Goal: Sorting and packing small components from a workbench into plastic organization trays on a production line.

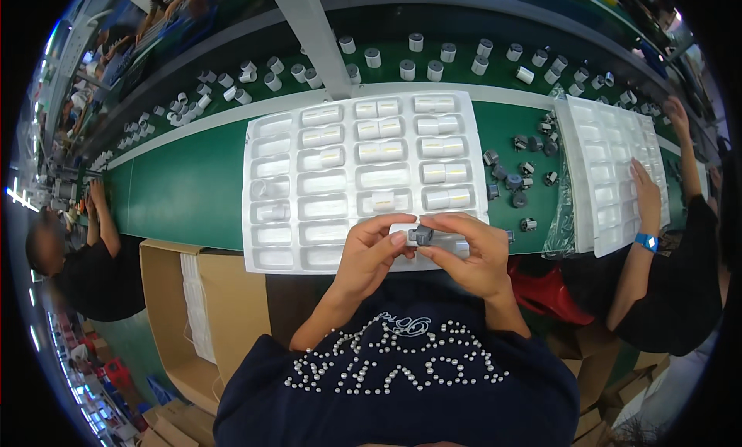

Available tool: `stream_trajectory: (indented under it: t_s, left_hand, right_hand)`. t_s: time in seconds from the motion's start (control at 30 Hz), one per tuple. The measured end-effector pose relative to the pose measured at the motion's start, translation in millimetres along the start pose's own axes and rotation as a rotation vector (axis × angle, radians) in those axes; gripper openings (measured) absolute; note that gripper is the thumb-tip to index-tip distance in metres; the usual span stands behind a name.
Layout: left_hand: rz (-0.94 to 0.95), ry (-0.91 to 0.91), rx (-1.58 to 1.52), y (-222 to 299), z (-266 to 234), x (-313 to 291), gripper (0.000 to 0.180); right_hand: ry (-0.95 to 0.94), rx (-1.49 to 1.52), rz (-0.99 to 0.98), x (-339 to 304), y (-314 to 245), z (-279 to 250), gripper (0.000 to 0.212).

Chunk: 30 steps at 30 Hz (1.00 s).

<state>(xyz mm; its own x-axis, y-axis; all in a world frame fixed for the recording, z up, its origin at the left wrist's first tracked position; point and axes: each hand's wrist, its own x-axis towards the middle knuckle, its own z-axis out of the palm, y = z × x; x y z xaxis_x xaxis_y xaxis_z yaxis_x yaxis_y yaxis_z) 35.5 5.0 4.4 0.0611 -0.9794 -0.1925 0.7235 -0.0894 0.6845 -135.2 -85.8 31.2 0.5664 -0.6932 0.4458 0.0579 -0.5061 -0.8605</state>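
Note:
My left hand (366, 252) is closed round a small white cylinder (401, 230) near the front edge of the tray. My right hand (473, 255) pinches a dark grey plug-like fitting (421, 234) against the cylinder's right end. Whether the two are fully joined cannot be seen. Beneath my hands lies a white moulded tray (323, 182) with rows of hollows. Many hollows in its middle and right columns hold white cylinders (379, 151) lying on their sides, some showing a yellowish strip. Several left hollows hold nothing.
Loose grey fittings (513, 182) lie right of the tray on the green bench (185, 188). Beyond a rail, white cylinders with grey tops (407, 69) stand in rows. A co-worker's hand (646, 188) touches another white tray (607, 149). An open cardboard box (239, 300) sits front left.

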Motion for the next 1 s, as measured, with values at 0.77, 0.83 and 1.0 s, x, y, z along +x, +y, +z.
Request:
stream_trajectory:
  t_s: [0.77,0.83,1.0]
  left_hand:
    - [-0.066,-0.01,0.341,5,1,17,0.046]
    - [0.043,0.029,0.302,12,14,15,0.045]
    - [0.589,-0.001,1.381,8,17,17,0.05]
  right_hand:
    - [-0.319,-0.313,-0.256,30,1,2,0.043]
    - [-0.365,-0.319,-0.24,50,-5,-10,0.037]
    - [0.083,-0.596,0.062,149,70,-95,0.031]
